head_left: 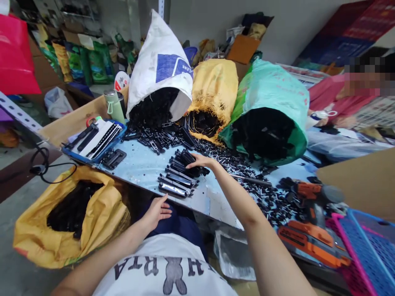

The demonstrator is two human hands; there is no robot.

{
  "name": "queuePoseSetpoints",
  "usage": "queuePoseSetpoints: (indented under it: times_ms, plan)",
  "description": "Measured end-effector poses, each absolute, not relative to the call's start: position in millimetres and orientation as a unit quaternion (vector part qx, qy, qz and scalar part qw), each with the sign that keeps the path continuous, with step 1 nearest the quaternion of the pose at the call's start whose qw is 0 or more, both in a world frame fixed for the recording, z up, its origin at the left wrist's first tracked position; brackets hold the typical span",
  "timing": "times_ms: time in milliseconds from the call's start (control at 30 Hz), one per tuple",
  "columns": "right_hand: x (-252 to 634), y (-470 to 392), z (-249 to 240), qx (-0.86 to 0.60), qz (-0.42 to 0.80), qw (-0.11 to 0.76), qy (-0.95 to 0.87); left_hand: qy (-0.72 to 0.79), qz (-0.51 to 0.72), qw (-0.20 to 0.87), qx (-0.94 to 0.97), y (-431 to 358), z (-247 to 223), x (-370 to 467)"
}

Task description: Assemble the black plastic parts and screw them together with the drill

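Note:
A row of long black plastic parts (175,188) lies side by side near the front edge of the blue-topped table (135,166). My right hand (200,161) is at the far end of this row, its fingers curled over a black plastic part (185,158); the fingertips are partly hidden among the dark pieces. By the table's front edge, just short of the nearest part, my left hand (158,210) holds nothing, with fingers stretched out and a little apart. Small black pieces and screw-like metal bits (228,160) are scattered beyond my right hand.
White (160,70), yellow (216,82) and green (277,90) sacks spill black pieces at the back. A blue tray (101,154) stands left, an orange power drill (311,218) right. Another yellow sack (105,230) is below the table. A person in a red top (327,94) is at right.

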State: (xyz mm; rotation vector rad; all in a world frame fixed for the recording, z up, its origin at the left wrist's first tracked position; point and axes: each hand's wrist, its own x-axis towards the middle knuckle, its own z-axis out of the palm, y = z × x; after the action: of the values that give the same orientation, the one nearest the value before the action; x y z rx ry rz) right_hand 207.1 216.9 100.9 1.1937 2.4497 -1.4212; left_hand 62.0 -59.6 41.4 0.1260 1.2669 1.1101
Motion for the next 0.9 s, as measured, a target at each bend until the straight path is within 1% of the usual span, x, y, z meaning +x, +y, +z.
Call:
queuePoseSetpoints:
  times_ms: [100,200,400,500,600,633,700,800,900]
  plan:
    - [195.3,175.5,88.3,0.343,-0.528,0.026,0.777,0.502,0.603,0.62,0.001,-67.3,31.8,77.2]
    - [187.4,137.8,83.5,0.331,-0.54,0.021,0.774,0.452,0.68,0.576,-0.038,-72.4,33.5,90.0]
    - [174.6,108.1,82.4,0.325,-0.594,0.013,0.736,0.424,0.716,0.546,-0.094,-78.0,43.5,89.2]
    - [167.7,108.8,85.1,0.315,-0.579,0.02,0.752,0.43,0.729,0.527,-0.076,-80.6,38.3,86.4]
    - [156.2,106.4,86.8,0.295,-0.569,0.047,0.766,0.413,0.755,0.504,-0.067,-82.3,33.1,83.2]
    - [151.5,103.5,86.8,0.285,-0.578,0.055,0.763,0.419,0.763,0.49,-0.053,-82.8,32.7,80.8]
    - [141.7,94.3,87.6,0.263,-0.6,0.06,0.753,0.493,0.746,0.447,0.032,-84.9,34.3,72.3]
    - [124.0,73.8,94.8,0.243,-0.599,0.038,0.762,0.628,0.664,0.366,0.175,-95.2,39.1,49.5]
    - [89.4,45.5,107.3,0.204,-0.608,0.015,0.767,0.674,0.631,0.317,0.217,-117.3,42.6,12.0]
